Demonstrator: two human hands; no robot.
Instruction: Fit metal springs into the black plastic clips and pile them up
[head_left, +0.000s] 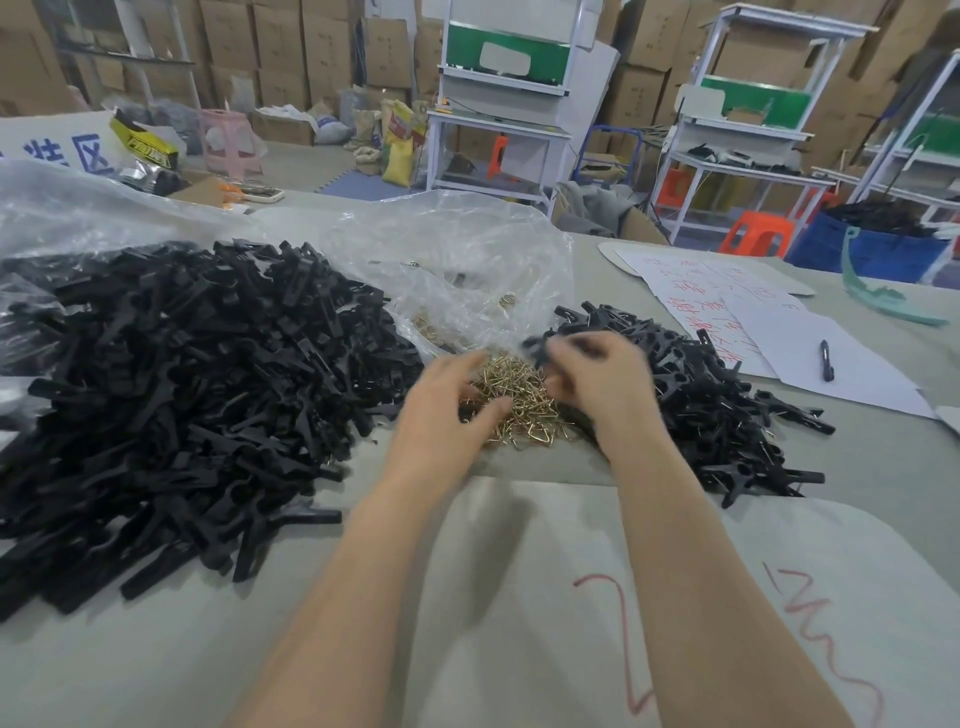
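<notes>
A small heap of brass-coloured metal springs (522, 402) lies on the table in front of me. A large pile of loose black plastic clip parts (197, 374) spreads to its left. On the right lies a smaller pile of black clips with springs fitted (727, 415). My left hand (441, 415) hovers over the left edge of the springs, fingers spread and thumb low, holding nothing. My right hand (602, 384) is blurred above the right edge of the springs, fingers curled. Something dark shows at its fingertips, but I cannot tell whether it is held.
A crumpled clear plastic bag (457, 260) with more springs lies behind the heap. White papers with red writing (727, 306) and a black pen (826, 359) lie at the right. A grey cardboard sheet (519, 597) is under my forearms. Workbenches, stools and boxes stand beyond the table.
</notes>
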